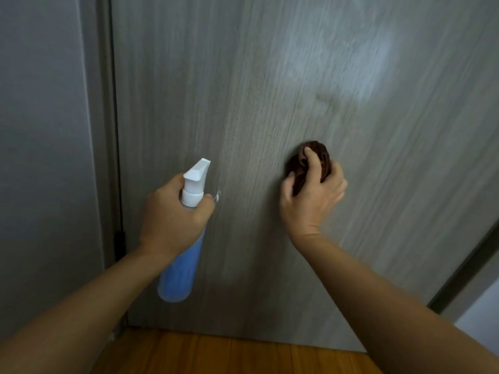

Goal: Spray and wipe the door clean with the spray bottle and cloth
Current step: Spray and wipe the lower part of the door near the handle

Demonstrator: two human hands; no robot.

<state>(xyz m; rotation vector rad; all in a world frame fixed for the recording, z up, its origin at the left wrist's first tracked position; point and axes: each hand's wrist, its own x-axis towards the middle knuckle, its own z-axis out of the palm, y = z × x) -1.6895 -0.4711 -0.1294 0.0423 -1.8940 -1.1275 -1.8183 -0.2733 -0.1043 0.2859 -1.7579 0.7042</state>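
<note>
The door point(270, 103) fills most of what I see through the head camera: a grey wood-grain panel, closed, with a pale sheen of light on its upper right part. Down its left edge runs the door frame point(104, 130), with a dark hinge point(119, 240) low on it, and left of that a plain grey wall point(40, 130). Along the bottom I see a strip of orange-brown wooden floor point(216, 354).

Both forearms reach up from the bottom corners. My left hand point(172, 214) grips the spray bottle point(183, 265) around its neck, fingers curled tight round it; the bottle hangs tilted, its translucent body holding blue liquid, its white nozzle pointing up and toward the door. One finger sits at the clear trigger (I cannot tell whether it is pressing). The bottle is just in front of the door's lower left part.

My right hand point(313, 195) holds the cloth point(310, 163), a dark brown wad bunched under curled fingers and thumb, pressed against the door near its middle, well apart from the bottle.
</note>
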